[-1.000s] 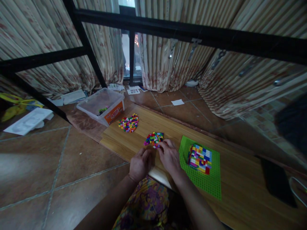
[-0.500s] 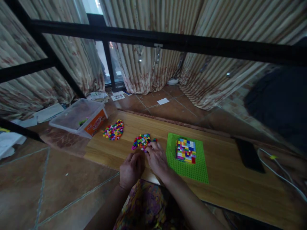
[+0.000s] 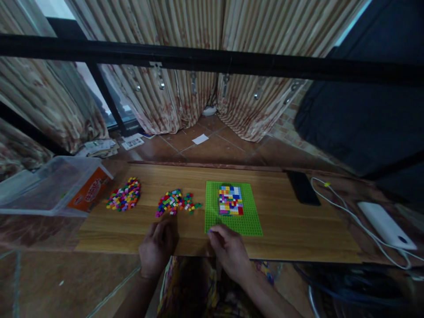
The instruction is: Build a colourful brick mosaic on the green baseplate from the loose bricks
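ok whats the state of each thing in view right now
left hand: resting on the board edge, holds nothing seen
right hand: fingers pinched, contents too small to tell
green baseplate: flat, partly covered with bricks
plastic tub: open, lidless
phone: screen dark

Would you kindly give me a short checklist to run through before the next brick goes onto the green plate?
1. Right hand at the near edge of the green plate: ok.
2. Brick pinched in the right fingertips: cannot tell, too dim.
3. Left hand resting on the board, apart from the plate: ok.
4. Nearer brick pile close to the left hand: ok.
5. Bare studs around the built patch: ok.
6. Phone and cable off the plate: ok.
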The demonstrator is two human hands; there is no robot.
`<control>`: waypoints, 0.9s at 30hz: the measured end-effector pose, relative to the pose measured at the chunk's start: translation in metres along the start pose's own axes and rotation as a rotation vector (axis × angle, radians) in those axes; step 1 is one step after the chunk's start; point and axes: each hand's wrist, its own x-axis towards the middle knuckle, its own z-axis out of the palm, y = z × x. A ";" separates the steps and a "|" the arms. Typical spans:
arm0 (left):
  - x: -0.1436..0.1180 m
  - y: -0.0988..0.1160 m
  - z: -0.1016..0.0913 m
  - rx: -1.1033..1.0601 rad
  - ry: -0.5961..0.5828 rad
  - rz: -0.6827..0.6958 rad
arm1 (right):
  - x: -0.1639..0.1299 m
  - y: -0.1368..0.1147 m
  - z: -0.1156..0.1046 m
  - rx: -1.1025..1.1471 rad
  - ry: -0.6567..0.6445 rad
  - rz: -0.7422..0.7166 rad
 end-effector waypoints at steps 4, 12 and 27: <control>0.001 0.002 -0.001 0.009 0.001 -0.008 | -0.009 0.032 -0.033 0.065 0.156 0.168; 0.002 0.002 0.000 0.045 0.021 -0.001 | 0.013 0.058 -0.056 0.084 0.355 0.219; 0.002 0.001 0.001 0.029 0.031 0.005 | 0.039 0.072 -0.049 -0.371 0.282 -0.136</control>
